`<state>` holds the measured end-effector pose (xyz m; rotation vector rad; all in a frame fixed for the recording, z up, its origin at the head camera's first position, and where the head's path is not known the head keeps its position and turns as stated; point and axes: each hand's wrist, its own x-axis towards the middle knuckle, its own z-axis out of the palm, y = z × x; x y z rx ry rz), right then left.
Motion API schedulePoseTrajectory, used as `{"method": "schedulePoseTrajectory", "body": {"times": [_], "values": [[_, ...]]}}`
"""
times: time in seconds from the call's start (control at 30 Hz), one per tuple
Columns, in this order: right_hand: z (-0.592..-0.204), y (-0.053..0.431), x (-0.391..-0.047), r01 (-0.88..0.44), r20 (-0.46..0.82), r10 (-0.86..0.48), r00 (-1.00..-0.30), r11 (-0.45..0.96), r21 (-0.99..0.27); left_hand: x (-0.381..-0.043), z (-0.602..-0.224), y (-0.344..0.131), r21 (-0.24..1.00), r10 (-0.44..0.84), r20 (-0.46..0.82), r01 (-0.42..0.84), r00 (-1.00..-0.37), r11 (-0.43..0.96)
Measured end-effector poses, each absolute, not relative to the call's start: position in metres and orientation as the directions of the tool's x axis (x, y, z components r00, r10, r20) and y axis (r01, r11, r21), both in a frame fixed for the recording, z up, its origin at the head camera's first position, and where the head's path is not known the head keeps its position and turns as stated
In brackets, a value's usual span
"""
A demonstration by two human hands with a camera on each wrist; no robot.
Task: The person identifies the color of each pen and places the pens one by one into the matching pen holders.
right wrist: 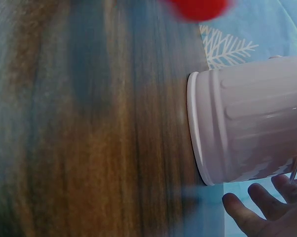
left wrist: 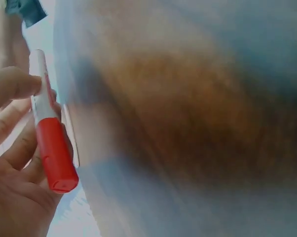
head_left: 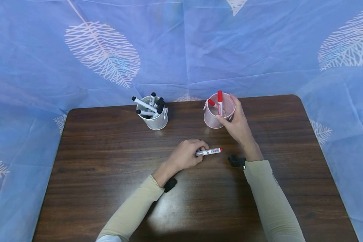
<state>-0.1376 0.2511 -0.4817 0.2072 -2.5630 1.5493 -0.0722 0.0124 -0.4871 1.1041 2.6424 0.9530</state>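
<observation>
My left hand point(head_left: 187, 153) pinches a marker with a white barrel point(head_left: 207, 152) and a red cap point(left wrist: 57, 158), held low over the table's middle. The cap points right in the head view. My right hand point(head_left: 237, 122) is at the right side of a pink bucket point(head_left: 212, 121), thumb at the near rim and fingers spread along its far side. In the right wrist view, the fingers point(right wrist: 259, 210) look loosely extended beside the bucket wall. Inside the bucket, a red-capped marker point(head_left: 219, 101) stands upright, and a second red cap point(head_left: 211, 102) leans at the left.
A white bucket point(head_left: 156, 125) with several black-capped markers point(head_left: 143, 104) stands at the back left of the dark wooden table point(head_left: 109, 161). Behind the table hangs a blue cloth point(head_left: 169, 50) with white leaf prints, close to both buckets.
</observation>
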Motion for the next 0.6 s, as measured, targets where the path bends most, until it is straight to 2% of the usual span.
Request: {"method": "schedulePoseTrajectory", "body": {"times": [0.3,0.6], "values": [[-0.479,0.250,-0.136,-0.179,0.174,-0.052,-0.983,0.460,-0.870,-0.079,-0.480,0.001,0.597,0.645,0.194,0.610,-0.739,0.520],[-0.478,0.250,-0.136,-0.163,0.165,-0.038,-0.986,0.475,-0.865,-0.089,-0.463,-0.011,0.583,0.654,0.282,0.667,-0.702,0.464]]}}
